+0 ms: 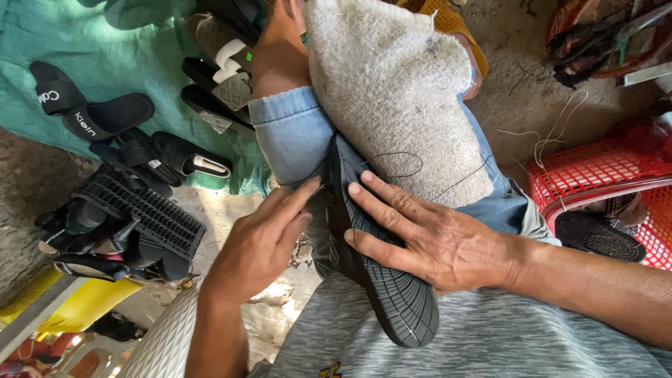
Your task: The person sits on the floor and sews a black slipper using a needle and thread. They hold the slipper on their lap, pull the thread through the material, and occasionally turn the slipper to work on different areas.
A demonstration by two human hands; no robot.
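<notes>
Black ridged sole (392,294) (on lap)

Left hand (262,241): enters from lower left, forearm bare, wrist straight, back of hand facing the camera. Fingers extended and held close together, index fingertip pointing up and right toward the right hand's fingertips. Nothing gripped.

Right hand (434,241): enters from lower right, forearm bare, palm down. Fingers (381,199) spread and laid flat, pointing left, thumb lowest. Pressing, not clasping.

Fingertips of both hands close together, just apart.
</notes>
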